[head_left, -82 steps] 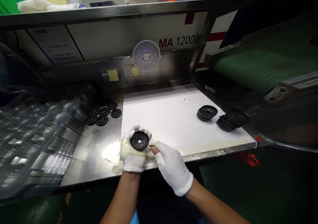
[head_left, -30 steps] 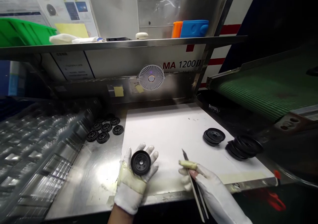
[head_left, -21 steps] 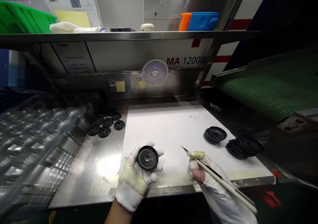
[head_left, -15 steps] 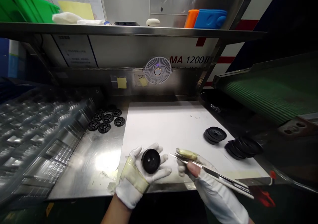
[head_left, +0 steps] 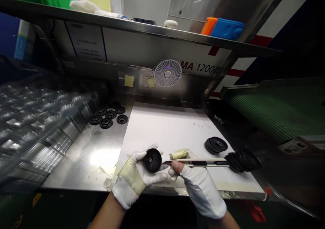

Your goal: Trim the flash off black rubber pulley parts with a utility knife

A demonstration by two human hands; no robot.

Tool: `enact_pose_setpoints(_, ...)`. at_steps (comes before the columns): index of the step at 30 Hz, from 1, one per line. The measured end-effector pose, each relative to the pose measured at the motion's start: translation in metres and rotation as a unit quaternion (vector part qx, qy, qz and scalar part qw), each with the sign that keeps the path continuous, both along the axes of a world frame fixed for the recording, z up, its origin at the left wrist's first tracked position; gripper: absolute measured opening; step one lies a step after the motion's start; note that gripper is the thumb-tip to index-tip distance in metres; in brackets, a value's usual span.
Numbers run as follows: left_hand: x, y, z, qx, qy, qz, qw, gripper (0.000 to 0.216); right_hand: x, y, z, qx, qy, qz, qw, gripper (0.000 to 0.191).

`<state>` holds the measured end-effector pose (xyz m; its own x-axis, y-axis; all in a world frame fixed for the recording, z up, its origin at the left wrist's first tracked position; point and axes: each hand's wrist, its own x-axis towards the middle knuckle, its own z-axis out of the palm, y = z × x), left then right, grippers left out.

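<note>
My left hand (head_left: 138,174), in a white glove with yellowish tape, holds a round black plastic part (head_left: 152,160), its hollow side facing up. Thumb and fingers lie around its rim. My right hand (head_left: 188,169), gloved with the thumb tip bare and a taped finger, grips a slim utility knife (head_left: 200,162). The knife's blade points left, its tip close to the part's right edge; I cannot tell whether they touch. Both hands are above the front of a white sheet (head_left: 165,127).
Several ribbed black discs (head_left: 110,114) lie on the metal table at left, beside stacked clear plastic trays (head_left: 50,120). Stacked black parts (head_left: 215,145) stand at right, with more (head_left: 243,159) behind the knife's end. A small fan (head_left: 167,74) hangs under the shelf (head_left: 152,30); a green conveyor (head_left: 274,110) is at right.
My right hand has moved left and turned the knife nearly level, bringing the blade up to the black part. The left hand still holds the part. The camera view has tilted.
</note>
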<state>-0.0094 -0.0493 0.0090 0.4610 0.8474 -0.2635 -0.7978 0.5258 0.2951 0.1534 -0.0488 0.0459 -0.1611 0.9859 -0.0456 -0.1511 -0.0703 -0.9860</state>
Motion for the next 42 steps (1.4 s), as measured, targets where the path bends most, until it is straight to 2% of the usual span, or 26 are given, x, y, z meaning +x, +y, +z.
enact_pose_setpoints(3,0.003,0.001,0.004,0.0,0.069,-0.006,0.998,0.04,-0.003,0.002,-0.002,-0.006,-0.012,-0.005,1.0,0.013)
enact_pose_setpoints(8,0.01,0.008,0.004,-0.081,0.108,-0.001,0.991,0.033,-0.01,0.003,-0.01,-0.045,-0.024,-0.008,0.999,0.021)
enact_pose_setpoints(13,0.01,0.003,0.011,-0.032,0.159,0.029,0.986,0.037,-0.016,0.002,-0.017,-0.04,-0.064,-0.032,0.997,0.022)
enact_pose_setpoints(19,0.008,-0.003,0.023,-0.001,0.153,0.029,0.988,0.03,-0.023,-0.004,-0.011,-0.079,-0.073,-0.067,0.992,0.027)
enact_pose_setpoints(24,0.01,-0.003,0.019,-0.081,0.119,0.013,0.989,0.034,-0.03,-0.01,-0.011,-0.102,-0.032,-0.043,0.993,0.027)
enact_pose_setpoints(29,0.011,-0.004,0.02,-0.057,0.106,0.026,0.992,0.036,-0.03,-0.012,-0.013,-0.098,-0.047,-0.057,0.992,0.027)
enact_pose_setpoints(35,0.012,-0.005,0.01,-0.038,0.123,-0.003,0.992,0.036,-0.029,-0.012,-0.009,-0.1,-0.059,-0.035,0.993,0.023)
enact_pose_setpoints(42,0.014,-0.004,0.003,-0.016,0.127,-0.016,0.992,0.041,-0.028,-0.011,-0.009,-0.087,-0.093,-0.054,0.99,0.028)
